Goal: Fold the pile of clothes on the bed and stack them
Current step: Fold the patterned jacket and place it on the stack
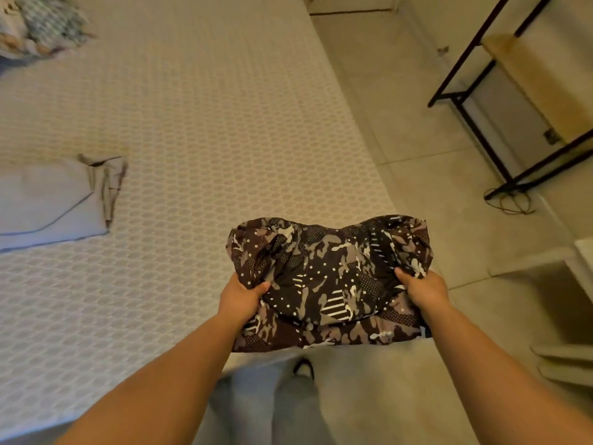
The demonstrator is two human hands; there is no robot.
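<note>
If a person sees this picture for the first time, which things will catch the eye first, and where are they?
First comes the dark camouflage garment at lower centre, held up by the left hand and the right hand at the bed's near corner. Next, a folded pale grey garment lies on the bed at the left edge, and a patterned pile of clothes sits top left.

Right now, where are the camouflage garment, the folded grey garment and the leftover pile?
camouflage garment (pixel 327 277): head view, middle of its patterned front.
folded grey garment (pixel 48 203): head view, flat top panel.
leftover pile (pixel 41 24): head view, crumpled patterned cloth.
</note>
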